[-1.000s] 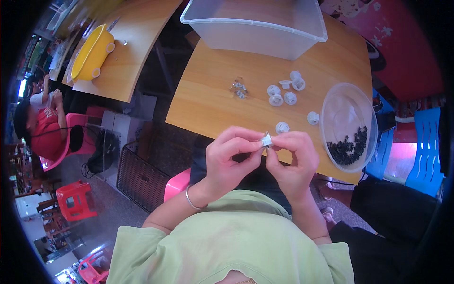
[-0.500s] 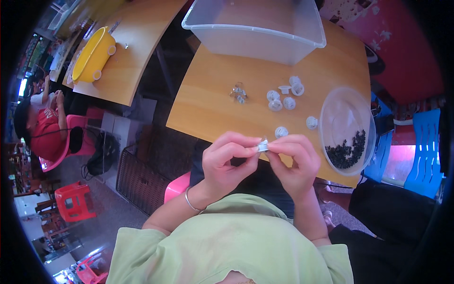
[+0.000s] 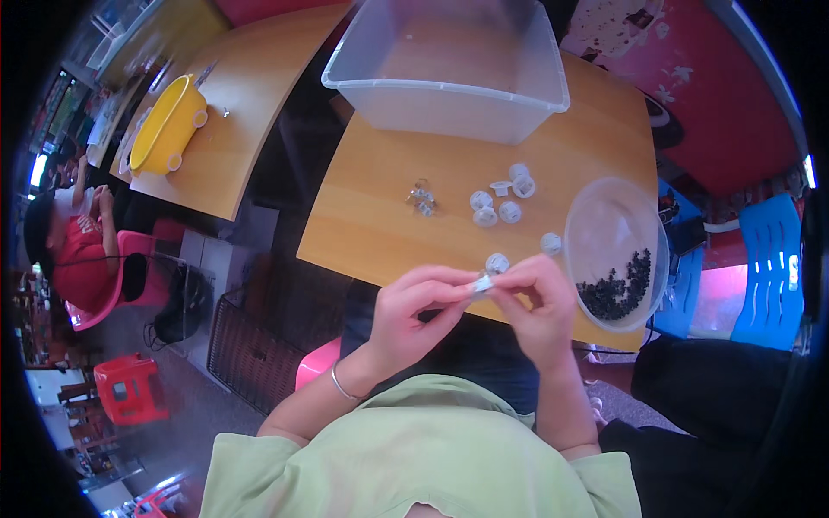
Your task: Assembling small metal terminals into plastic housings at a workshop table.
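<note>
Between my fingertips, just off the table's near edge, is a small white piece with a shiny metallic look (image 3: 482, 283). My left hand (image 3: 419, 312) pinches it from the left, and my right hand (image 3: 537, 304) pinches its other side. Its exact kind is too small to make out. Just beyond my fingers a round white plastic part (image 3: 496, 262) lies on the wooden table (image 3: 363, 190). Several more such white parts (image 3: 485, 216) are grouped farther back. A little heap of small metal pieces (image 3: 422, 198) lies to their left.
A shallow translucent tub (image 3: 609, 207) holding small black pieces (image 3: 617, 285) stands at the right. The large clear bin (image 3: 449, 108) occupies the table's far side. On another table at left sits a yellow basin (image 3: 166, 129); a person in red (image 3: 85, 250) sits near it.
My view has shifted, so the table and its things appear a little lower and farther left. Both hands still pinch the small piece, which has tilted slightly.
</note>
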`<state>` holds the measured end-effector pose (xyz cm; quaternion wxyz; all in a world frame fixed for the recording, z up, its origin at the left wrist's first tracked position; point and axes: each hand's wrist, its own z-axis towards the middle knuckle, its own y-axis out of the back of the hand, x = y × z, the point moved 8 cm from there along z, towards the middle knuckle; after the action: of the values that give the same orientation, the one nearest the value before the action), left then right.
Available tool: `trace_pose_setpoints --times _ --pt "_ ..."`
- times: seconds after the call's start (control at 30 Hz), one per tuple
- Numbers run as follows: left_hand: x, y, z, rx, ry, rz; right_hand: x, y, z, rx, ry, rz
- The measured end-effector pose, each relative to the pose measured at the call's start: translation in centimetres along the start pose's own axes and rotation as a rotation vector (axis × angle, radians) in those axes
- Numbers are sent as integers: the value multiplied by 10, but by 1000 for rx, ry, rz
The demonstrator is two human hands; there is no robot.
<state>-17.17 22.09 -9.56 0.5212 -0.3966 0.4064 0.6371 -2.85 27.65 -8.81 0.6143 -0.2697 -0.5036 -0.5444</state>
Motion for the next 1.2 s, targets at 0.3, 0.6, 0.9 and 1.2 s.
trace_pose_setpoints --times 0.3,0.6,0.9,1.2 --pt "46 -10 26 84 66 317 -56 125 10 -272 -231 -595" --pt "56 -67 27 362 -179 732 -61 129 -9 188 -373 -778" --pt "73 -49 20 329 237 215 -79 116 -21 253 -373 -877" --pt "82 -30 -26 -9 769 -1219 -73 126 -17 160 -357 -716"
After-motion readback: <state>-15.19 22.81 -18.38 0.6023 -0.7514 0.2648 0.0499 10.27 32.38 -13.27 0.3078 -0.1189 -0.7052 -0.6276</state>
